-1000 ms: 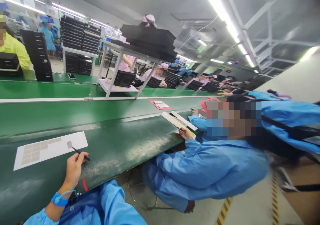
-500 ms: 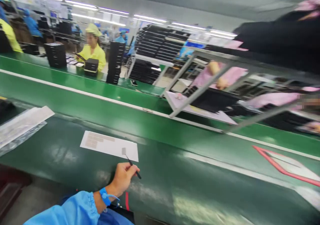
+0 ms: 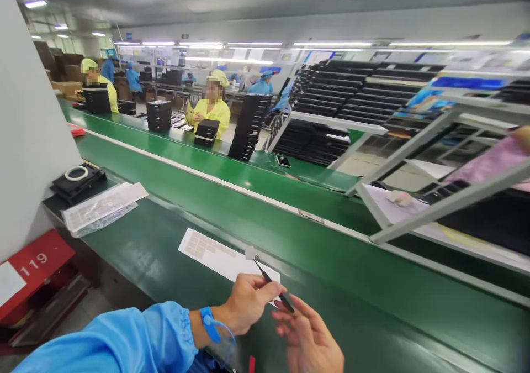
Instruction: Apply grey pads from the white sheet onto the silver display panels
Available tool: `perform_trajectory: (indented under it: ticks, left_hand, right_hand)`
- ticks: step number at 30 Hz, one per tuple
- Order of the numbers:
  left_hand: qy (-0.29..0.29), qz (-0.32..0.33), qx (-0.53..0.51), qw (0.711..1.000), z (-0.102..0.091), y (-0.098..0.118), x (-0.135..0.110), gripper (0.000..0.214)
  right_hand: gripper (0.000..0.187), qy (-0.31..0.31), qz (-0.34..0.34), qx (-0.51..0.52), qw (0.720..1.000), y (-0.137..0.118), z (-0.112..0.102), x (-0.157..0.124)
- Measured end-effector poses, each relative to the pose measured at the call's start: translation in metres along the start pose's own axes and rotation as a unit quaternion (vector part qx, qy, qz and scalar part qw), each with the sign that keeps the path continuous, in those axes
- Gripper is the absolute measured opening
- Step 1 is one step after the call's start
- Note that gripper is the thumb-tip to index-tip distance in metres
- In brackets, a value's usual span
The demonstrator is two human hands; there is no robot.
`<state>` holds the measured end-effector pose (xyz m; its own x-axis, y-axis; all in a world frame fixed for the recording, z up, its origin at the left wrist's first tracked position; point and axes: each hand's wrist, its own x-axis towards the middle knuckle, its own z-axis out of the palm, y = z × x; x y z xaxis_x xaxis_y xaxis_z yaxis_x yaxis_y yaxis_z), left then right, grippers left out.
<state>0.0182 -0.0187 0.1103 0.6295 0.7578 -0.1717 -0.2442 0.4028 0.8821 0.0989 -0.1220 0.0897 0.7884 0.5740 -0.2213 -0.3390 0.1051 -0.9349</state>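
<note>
tweezers pinched in your left hand, a pad at their tip

your left hand (image 3: 247, 304), blue wrist strap (image 3: 209, 324) on, holds black tweezers (image 3: 271, 280) in a narrow pinch. a small beige pad (image 3: 250, 252) sits at their tip, lower centre of the frame, at the edge of a white sheet (image 3: 232, 265) of matching pads on the dark green conveyor belt (image 3: 136, 262). your right hand (image 3: 308, 337), blurred, is open just beside the tweezers' far end.

The left hand (image 3: 248, 302) curls closed in a pinch; the right hand (image 3: 309, 340) sits open just beside it, fingers (image 3: 298, 313) spread.
</note>
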Motion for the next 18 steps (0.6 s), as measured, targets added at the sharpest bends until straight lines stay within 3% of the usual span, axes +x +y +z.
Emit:
perform_trajectory:
  ticks: [3, 6, 11, 18]
  left_hand:
    - [0.013, 0.001, -0.019, 1.000, -0.003, 0.017, -0.001, 0.076]
    - [0.023, 0.015, -0.034, 0.999, -0.006, 0.029, 0.001, 0.076]
    - [0.081, 0.056, -0.040, 0.994, -0.010, 0.034, 0.012, 0.066]
    - [0.122, 0.072, -0.028, 0.989, 0.003, 0.017, 0.034, 0.056]
  right_hand:
    - [0.092, 0.012, -0.007, 0.059, 0.998, 0.004, 0.040, 0.009]
    - [0.083, -0.003, -0.032, 0.088, 0.996, 0.006, 0.061, 0.014]
    - [0.073, -0.014, -0.035, 0.127, 0.991, 0.002, 0.069, 0.035]
    - [0.088, -0.005, 0.021, 0.169, 0.985, 0.020, 0.083, 0.059]
